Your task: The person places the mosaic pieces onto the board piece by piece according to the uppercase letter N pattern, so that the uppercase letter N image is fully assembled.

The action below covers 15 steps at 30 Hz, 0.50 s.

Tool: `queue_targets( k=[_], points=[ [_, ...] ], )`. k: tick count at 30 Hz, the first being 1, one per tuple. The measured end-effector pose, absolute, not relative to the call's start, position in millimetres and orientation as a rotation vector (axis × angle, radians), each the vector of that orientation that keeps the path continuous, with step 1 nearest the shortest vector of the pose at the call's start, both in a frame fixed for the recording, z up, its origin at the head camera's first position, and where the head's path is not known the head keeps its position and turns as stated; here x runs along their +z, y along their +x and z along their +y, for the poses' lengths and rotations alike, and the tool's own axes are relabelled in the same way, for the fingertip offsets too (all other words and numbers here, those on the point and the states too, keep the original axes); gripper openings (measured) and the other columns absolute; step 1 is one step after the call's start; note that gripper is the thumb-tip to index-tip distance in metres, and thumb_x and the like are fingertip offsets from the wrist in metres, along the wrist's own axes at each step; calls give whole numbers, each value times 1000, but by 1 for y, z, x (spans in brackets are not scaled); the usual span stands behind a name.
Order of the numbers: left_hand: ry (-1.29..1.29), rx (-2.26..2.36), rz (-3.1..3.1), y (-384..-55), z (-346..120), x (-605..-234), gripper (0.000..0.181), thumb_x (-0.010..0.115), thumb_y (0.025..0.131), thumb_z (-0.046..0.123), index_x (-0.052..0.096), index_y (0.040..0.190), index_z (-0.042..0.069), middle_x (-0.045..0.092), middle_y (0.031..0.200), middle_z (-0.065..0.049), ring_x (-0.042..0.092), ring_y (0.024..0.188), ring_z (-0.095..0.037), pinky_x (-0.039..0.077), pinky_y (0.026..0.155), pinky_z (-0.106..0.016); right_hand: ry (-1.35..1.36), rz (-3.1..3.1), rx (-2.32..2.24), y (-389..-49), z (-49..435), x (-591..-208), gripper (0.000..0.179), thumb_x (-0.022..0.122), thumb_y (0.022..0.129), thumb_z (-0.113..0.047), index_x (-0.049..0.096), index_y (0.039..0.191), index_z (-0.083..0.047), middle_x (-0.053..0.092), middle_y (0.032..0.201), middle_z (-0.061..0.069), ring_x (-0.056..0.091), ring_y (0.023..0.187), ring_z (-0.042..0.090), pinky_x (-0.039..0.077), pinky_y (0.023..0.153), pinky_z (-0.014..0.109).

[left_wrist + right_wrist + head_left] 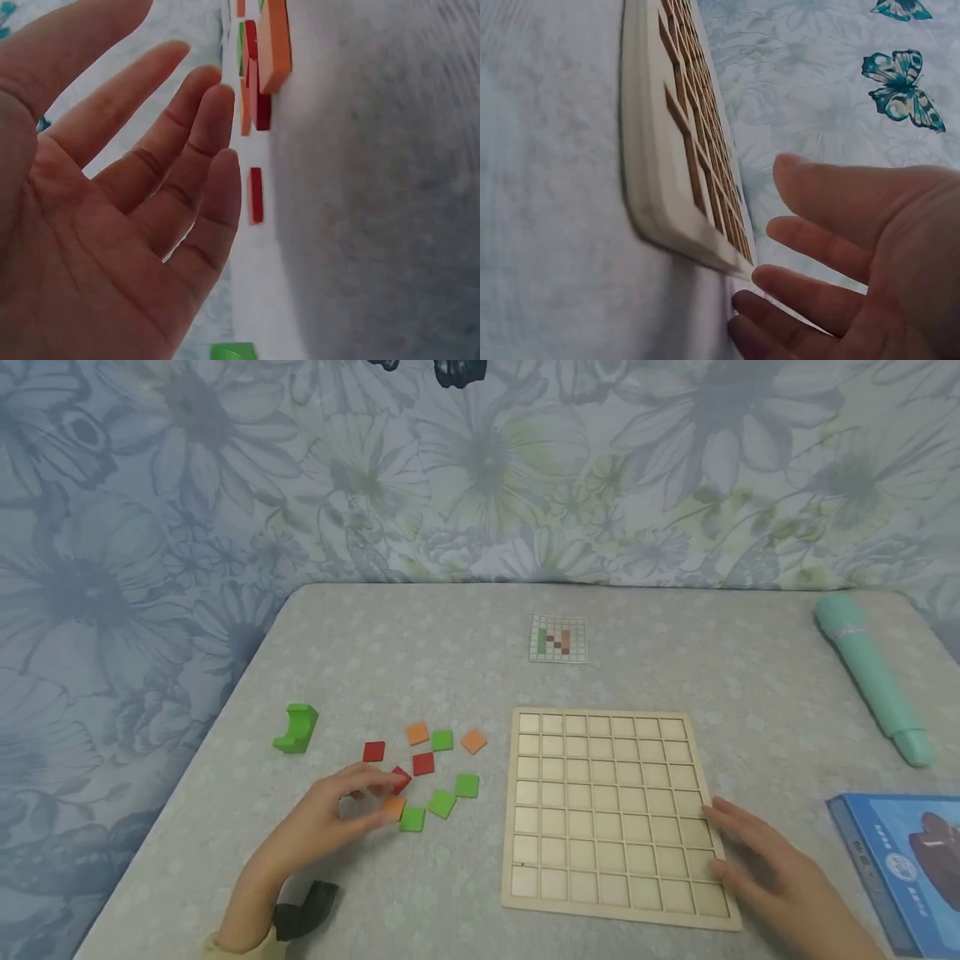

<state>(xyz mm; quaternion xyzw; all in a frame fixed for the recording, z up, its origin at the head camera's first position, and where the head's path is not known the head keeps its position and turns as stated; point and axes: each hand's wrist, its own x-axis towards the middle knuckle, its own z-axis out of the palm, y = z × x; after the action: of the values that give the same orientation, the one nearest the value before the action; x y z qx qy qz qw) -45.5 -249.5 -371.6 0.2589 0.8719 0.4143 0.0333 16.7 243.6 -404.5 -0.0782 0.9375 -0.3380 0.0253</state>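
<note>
In the head view, my left hand (330, 814) hovers over loose square tiles, fingers loosely bent. Its thumb tip overlaps an orange tile (393, 807) and its fingertips are by a red tile (402, 777); whether they touch is unclear. The left wrist view shows the palm and relaxed fingers (214, 184) with nothing held, while another view of tiles includes a red tile (256, 195) beyond them. A wooden grid board (585, 818) with bare cells lies to the right. My right hand (780, 872) rests its fingertips along the board's right edge, fingers extended.
More red, orange and green tiles (442, 804) lie around the left hand. A small pattern card (558, 639) sits behind the board. A green curved block (298, 728) stands at left. To the right are a mint microphone-shaped object (873, 677) and a blue box (900, 868).
</note>
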Motion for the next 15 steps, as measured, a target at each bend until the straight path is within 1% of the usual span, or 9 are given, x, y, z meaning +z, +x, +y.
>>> queue_targets(
  k=[2, 4, 5, 6, 8, 10, 11, 12, 15],
  points=[
    [805, 1319, 2641, -47, -254, -378, 35, 76, 79, 9, 66, 112, 7, 63, 103, -1, 58, 89, -19, 47, 73, -31, -212, 2913, -1032, 17, 244, -406, 53, 70, 85, -27, 52, 133, -16, 45, 137, 15, 42, 120, 41, 28, 103, 34],
    [753, 1341, 2622, -47, -259, -382, 34, 77, 78, 10, 67, 110, 8, 62, 100, -1, 57, 87, -18, 47, 73, -27, -182, 2921, -1009, 18, 245, -407, 51, 71, 84, -27, 55, 131, -16, 48, 135, 13, 44, 118, 39, 35, 95, 45],
    [719, 1348, 2613, -47, -261, -384, 34, 77, 78, 11, 67, 110, 8, 62, 99, -1, 57, 86, -18, 47, 74, -26, -171, 2918, -1004, 18, 245, -407, 50, 71, 84, -28, 55, 130, -17, 48, 134, 12, 45, 118, 38, 37, 91, 47],
    [692, 1345, 2614, -47, -263, -386, 34, 77, 77, 12, 67, 109, 8, 62, 98, 0, 57, 85, -17, 47, 74, -26, -167, 2921, -1000, 18, 245, -408, 49, 71, 84, -28, 56, 129, -18, 49, 134, 11, 45, 119, 33, 38, 91, 44],
    [640, 1329, 2615, -47, -266, -389, 33, 77, 78, 13, 68, 109, 10, 61, 96, 1, 55, 82, -16, 47, 72, -25, -190, 2944, -1011, 18, 247, -411, 47, 72, 83, -25, 58, 127, -21, 51, 133, 8, 44, 122, 17, 38, 94, 28],
    [622, 1303, 2635, -48, -267, -390, 31, 78, 77, 15, 69, 106, 11, 61, 93, 3, 54, 79, -15, 46, 70, -24, -231, 2965, -1029, 17, 248, -413, 46, 73, 82, -21, 60, 126, -23, 51, 133, 4, 38, 121, 1, 31, 92, 11],
    [633, 1288, 2649, -49, -267, -392, 30, 78, 77, 14, 69, 105, 11, 60, 91, 3, 54, 78, -14, 46, 68, -24, -255, 2975, -1039, 17, 249, -414, 46, 74, 81, -20, 60, 125, -23, 51, 133, 2, 35, 119, -6, 26, 89, 5],
    [644, 1275, 2663, -50, -266, -392, 29, 79, 76, 13, 69, 103, 11, 60, 90, 4, 53, 77, -14, 46, 67, -24, -278, 2985, -1045, 17, 250, -415, 47, 75, 80, -18, 61, 125, -23, 50, 133, 1, 31, 117, -11, 22, 86, 0],
    [656, 1244, 2697, -53, -263, -394, 27, 80, 75, 12, 70, 100, 13, 58, 87, 5, 52, 75, -12, 45, 63, -23, -306, 2999, -1036, 17, 251, -416, 46, 75, 80, -16, 62, 123, -22, 50, 134, 0, 27, 116, -14, 21, 86, 0]
  ],
)
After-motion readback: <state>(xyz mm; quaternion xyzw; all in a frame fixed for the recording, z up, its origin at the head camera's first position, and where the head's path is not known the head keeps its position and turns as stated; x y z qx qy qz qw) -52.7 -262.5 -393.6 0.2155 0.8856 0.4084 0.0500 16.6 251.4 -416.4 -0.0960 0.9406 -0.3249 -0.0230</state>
